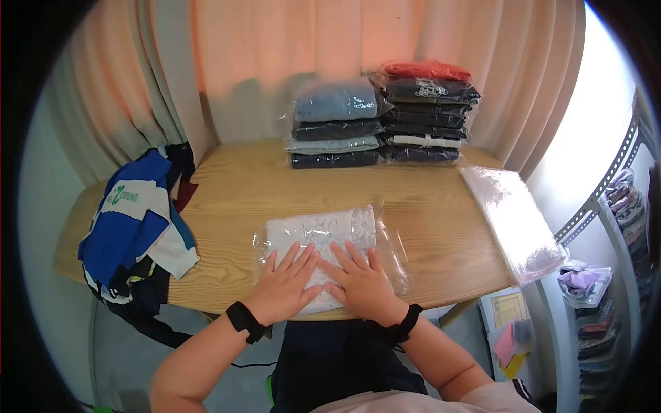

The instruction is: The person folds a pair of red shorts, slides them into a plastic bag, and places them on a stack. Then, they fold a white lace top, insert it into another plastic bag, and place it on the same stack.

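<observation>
A folded white lace garment [317, 227] lies inside a clear plastic bag [394, 258] at the front middle of the wooden table. My left hand [286, 282] rests flat on its left half, fingers stretched out. On the right half lies my right hand [361, 282], also flat with fingers spread. The two thumbs nearly meet near the lower middle of the bag. Both hands press on the plastic from above and grip nothing. The bag's loose clear edge sticks out to the right of the garment. My palms hide the lower part of the garment.
Two stacks of bagged folded clothes, a left stack [335, 131] and a right stack [428, 110], stand at the table's back. Loose clothes with a blue-and-white sweatshirt [138, 199] hang over the left edge. A pile of clear bags [513, 220] lies right. Shelves [599, 310] stand beyond.
</observation>
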### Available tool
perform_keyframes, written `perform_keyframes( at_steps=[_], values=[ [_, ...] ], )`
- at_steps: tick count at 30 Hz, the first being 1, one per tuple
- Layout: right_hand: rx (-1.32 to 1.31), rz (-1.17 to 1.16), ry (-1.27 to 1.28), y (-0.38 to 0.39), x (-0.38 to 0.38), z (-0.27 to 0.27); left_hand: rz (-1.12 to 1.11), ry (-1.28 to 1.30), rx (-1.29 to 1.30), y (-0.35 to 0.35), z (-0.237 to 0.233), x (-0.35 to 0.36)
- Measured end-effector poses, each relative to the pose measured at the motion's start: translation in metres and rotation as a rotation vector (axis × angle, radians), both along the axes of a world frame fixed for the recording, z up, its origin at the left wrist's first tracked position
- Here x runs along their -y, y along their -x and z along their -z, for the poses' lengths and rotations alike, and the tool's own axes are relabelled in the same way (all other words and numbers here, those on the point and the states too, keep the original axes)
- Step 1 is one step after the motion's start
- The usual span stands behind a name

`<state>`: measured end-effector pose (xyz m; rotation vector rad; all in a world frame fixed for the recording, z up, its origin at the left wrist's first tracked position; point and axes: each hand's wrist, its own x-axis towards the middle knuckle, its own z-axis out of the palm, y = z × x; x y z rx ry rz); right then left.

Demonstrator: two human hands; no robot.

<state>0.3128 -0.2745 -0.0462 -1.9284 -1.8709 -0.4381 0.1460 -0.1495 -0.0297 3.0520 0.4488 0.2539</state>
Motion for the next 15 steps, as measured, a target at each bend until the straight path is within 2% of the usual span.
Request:
perform_keyframes(
  at_steps=[6, 15],
  values=[
    [-0.108, -0.052, 0.156, -0.0061, -0.0041, -0.002, -0.015, 0.038, 0.025, -0.0042, 0.0015, -0.0013],
    [-0.09, -0.048, 0.187, -0.0079, -0.0066, -0.0043, -0.012, 0.157, -0.042, -0.0031, -0.0021, -0.0053]
  ],
)
